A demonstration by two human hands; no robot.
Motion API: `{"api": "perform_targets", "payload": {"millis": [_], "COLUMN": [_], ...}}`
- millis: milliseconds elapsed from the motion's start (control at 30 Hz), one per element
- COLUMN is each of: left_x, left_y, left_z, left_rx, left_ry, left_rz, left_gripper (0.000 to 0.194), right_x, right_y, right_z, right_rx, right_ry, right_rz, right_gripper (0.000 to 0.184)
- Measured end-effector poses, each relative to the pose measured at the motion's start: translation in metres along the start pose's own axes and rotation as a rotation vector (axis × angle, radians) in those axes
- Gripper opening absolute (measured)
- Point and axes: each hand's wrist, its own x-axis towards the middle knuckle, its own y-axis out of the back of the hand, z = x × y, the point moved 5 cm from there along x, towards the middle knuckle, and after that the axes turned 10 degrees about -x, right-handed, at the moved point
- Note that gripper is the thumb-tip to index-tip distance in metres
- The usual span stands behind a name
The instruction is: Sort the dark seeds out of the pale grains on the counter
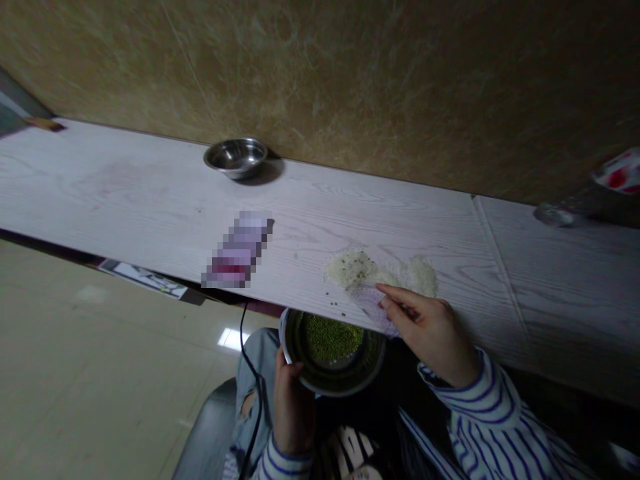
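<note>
My left hand (293, 393) is closed on the near-left rim of a metal bowl (333, 387), held below the table edge over my lap. Green mung beans (333, 337) cover part of its bottom. Above the table my right hand (425, 323) has thumb and forefinger pinched at a thin, see-through, faintly purple sheet (370, 300); its exact kind is unclear. White rice grains (350, 267) lie in a heap just beyond the sheet, with small dark-green specks among them. A second patch of rice (424, 275) sits to the right, and a few loose beans lie near the edge.
A small steel bowl (236, 157) stands at the back by the wall. A blurred-out phone-shaped object (237, 250) lies left of the rice. A clear bottle (555, 215) lies at the far right. A black cable (256, 373) hangs over my leg.
</note>
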Motion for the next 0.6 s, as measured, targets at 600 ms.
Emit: {"api": "perform_targets", "payload": {"millis": [600], "left_x": [0.002], "left_y": [0.004], "left_z": [-0.001], "left_rx": [0.041], "left_ry": [-0.021], "left_rz": [-0.032], "left_gripper": [0.065], "right_x": [-0.008], "right_y": [-0.001], "right_z": [0.001], "right_rx": [-0.002], "right_ry": [-0.050], "right_rz": [0.019], "right_gripper": [0.036]}}
